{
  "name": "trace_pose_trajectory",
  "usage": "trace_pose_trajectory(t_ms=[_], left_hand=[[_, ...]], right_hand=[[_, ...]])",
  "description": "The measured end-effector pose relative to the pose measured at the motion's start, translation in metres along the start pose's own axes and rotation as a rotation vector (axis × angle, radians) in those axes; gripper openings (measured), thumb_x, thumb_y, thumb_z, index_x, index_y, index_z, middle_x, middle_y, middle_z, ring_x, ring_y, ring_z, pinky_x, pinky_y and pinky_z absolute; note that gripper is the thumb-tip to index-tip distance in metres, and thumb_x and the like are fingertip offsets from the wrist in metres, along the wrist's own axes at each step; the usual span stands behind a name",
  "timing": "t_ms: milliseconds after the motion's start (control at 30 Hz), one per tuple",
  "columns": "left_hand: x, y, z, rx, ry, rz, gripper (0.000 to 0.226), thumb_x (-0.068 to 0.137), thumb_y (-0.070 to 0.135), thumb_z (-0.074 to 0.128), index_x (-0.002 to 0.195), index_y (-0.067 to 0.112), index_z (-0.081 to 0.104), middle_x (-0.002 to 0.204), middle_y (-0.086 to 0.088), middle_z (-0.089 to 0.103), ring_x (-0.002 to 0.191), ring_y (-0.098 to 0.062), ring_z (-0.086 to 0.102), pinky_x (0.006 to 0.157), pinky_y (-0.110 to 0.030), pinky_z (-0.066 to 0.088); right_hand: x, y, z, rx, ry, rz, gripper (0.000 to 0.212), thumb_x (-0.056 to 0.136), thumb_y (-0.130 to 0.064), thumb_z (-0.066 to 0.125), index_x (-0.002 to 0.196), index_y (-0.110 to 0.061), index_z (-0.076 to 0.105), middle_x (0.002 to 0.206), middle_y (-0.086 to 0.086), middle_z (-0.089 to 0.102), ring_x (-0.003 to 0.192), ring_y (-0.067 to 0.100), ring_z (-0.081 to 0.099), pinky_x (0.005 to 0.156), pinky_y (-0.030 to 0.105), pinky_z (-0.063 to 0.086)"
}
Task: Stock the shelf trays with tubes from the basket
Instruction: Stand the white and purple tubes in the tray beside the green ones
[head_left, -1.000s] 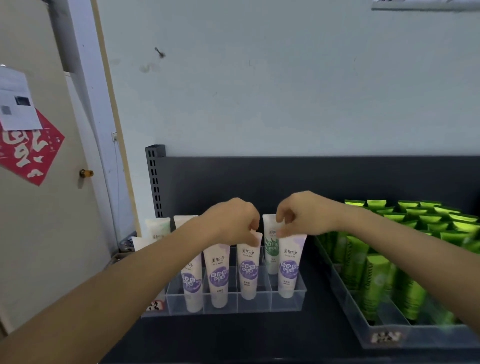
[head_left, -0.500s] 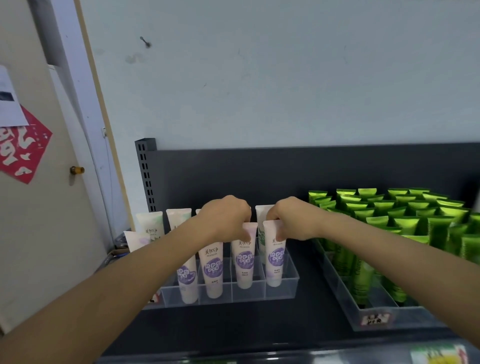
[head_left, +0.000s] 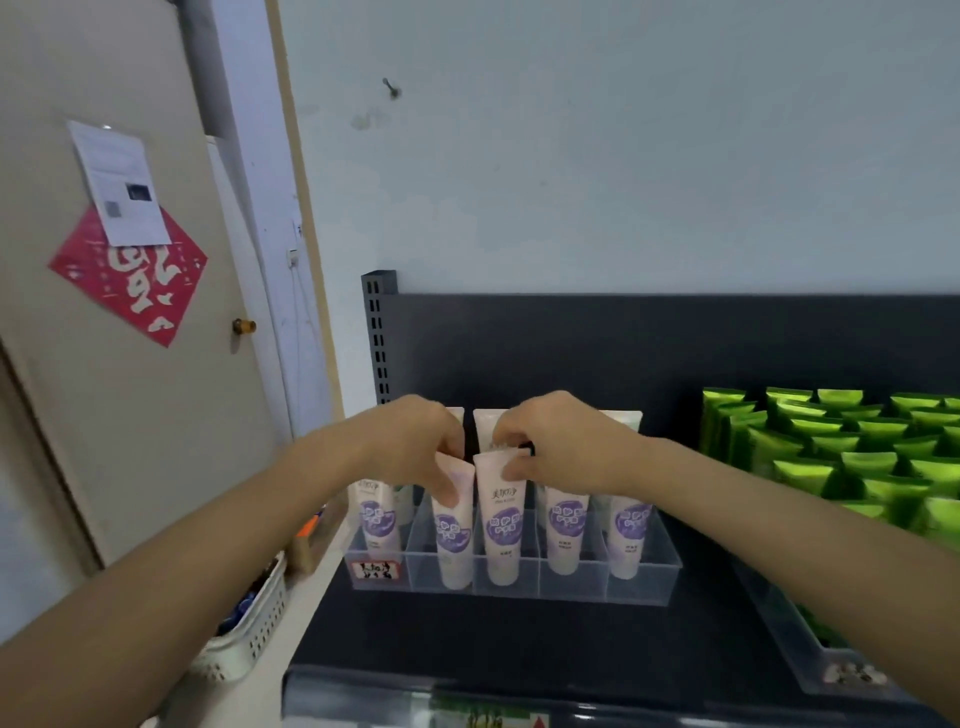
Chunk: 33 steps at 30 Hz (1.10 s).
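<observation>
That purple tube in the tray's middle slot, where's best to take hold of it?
Pinch the middle tube by its flat crimped top, coming from above. It stands cap-down in a narrow slot of the tray, neighbours close on both sides, leaving only the top free.

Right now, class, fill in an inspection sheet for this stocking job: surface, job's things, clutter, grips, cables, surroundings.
Surface: dark shelf carrying two clear trays.
Job's things: clear tray with five purple-label tubes upright in its front row, more behind; second tray of green tubes at right; white basket low at left.
Clutter: nothing seen.
Grips: left hand pinches the second tube near its top; right hand pinches the third tube at its top.
Cables: thin cord hangs down beside the door frame.
Surroundings: door with red paper and white sheet; pale wall.
</observation>
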<state>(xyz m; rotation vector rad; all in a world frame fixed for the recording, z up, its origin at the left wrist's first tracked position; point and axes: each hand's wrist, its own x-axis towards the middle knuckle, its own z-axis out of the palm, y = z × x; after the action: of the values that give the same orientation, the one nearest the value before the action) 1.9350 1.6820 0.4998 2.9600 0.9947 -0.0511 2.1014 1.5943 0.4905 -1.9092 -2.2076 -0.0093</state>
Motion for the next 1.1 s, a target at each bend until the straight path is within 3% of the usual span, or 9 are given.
trace_pose_trajectory(t_ms=[133, 267, 467, 567, 800, 933, 1000, 1100], left_hand=[[-0.004, -0.006, 0.015, 0.007, 0.109, -0.005, 0.017, 0.081, 0.029, 0.072, 0.095, 0.021, 0.069, 0.092, 0.004, 0.068, 0.082, -0.012, 0.062, 0.08, -0.031, 0.052], [0.0, -0.012, 0.019, 0.023, 0.183, -0.051, 0.023, 0.083, 0.029, 0.07, 0.101, 0.016, 0.069, 0.097, 0.0, 0.069, 0.083, -0.015, 0.064, 0.08, -0.032, 0.055], [0.009, -0.024, 0.027, -0.04, 0.223, -0.105, 0.028, 0.082, 0.031, 0.07, 0.106, 0.016, 0.067, 0.102, -0.001, 0.068, 0.085, -0.017, 0.064, 0.081, -0.033, 0.055], [0.005, -0.033, 0.026, -0.075, 0.208, -0.097, 0.035, 0.079, 0.034, 0.073, 0.111, 0.02, 0.065, 0.107, 0.003, 0.067, 0.088, -0.014, 0.063, 0.082, -0.031, 0.054], [-0.023, -0.065, 0.015, -0.092, 0.121, -0.126, 0.046, 0.074, 0.032, 0.078, 0.116, 0.022, 0.062, 0.112, 0.007, 0.063, 0.099, -0.013, 0.059, 0.086, -0.028, 0.049], [-0.027, -0.071, 0.025, -0.049, 0.162, -0.127, 0.02, 0.079, 0.022, 0.074, 0.098, 0.017, 0.068, 0.095, 0.003, 0.066, 0.081, -0.014, 0.058, 0.069, -0.024, 0.043], [-0.026, -0.07, 0.027, -0.031, 0.21, -0.137, 0.011, 0.08, 0.021, 0.072, 0.086, 0.014, 0.065, 0.083, 0.001, 0.063, 0.076, -0.018, 0.058, 0.065, -0.028, 0.046], [-0.024, -0.071, 0.029, -0.023, 0.253, -0.16, 0.017, 0.081, 0.021, 0.071, 0.095, 0.013, 0.068, 0.092, -0.003, 0.067, 0.082, -0.021, 0.062, 0.068, -0.029, 0.047]], right_hand=[[0.014, -0.002, 0.015, -0.053, -0.016, 0.057, 0.011, 0.085, -0.03, 0.063, 0.081, -0.02, 0.062, 0.083, -0.005, 0.061, 0.077, 0.013, 0.058, 0.069, 0.028, 0.045], [0.012, -0.001, 0.014, -0.149, 0.042, 0.081, 0.029, 0.086, -0.029, 0.06, 0.061, -0.024, 0.046, 0.065, -0.009, 0.048, 0.062, 0.009, 0.047, 0.068, 0.03, 0.033], [0.012, 0.002, 0.017, -0.155, 0.075, 0.104, 0.02, 0.087, -0.03, 0.059, 0.078, -0.012, 0.058, 0.077, -0.001, 0.057, 0.072, 0.018, 0.056, 0.063, 0.032, 0.043], [0.015, 0.006, 0.017, -0.087, 0.055, 0.146, 0.018, 0.085, -0.031, 0.061, 0.089, -0.014, 0.063, 0.086, -0.001, 0.062, 0.077, 0.017, 0.06, 0.072, 0.037, 0.055], [0.016, -0.004, 0.013, 0.09, 0.112, 0.155, 0.041, 0.085, -0.035, 0.065, 0.123, -0.022, 0.056, 0.117, -0.003, 0.063, 0.101, 0.013, 0.061, 0.088, 0.03, 0.053], [0.025, -0.028, 0.015, 0.073, 0.13, 0.086, 0.042, 0.086, -0.035, 0.064, 0.124, -0.021, 0.055, 0.118, -0.002, 0.062, 0.101, 0.014, 0.06, 0.088, 0.028, 0.051], [0.033, -0.039, 0.02, 0.036, 0.098, 0.07, 0.04, 0.086, -0.035, 0.064, 0.122, -0.019, 0.057, 0.115, -0.001, 0.064, 0.096, 0.015, 0.061, 0.088, 0.032, 0.052], [0.042, -0.048, 0.025, -0.016, 0.081, 0.068, 0.025, 0.088, -0.03, 0.063, 0.108, -0.016, 0.063, 0.106, 0.003, 0.067, 0.087, 0.016, 0.061, 0.083, 0.035, 0.054]])
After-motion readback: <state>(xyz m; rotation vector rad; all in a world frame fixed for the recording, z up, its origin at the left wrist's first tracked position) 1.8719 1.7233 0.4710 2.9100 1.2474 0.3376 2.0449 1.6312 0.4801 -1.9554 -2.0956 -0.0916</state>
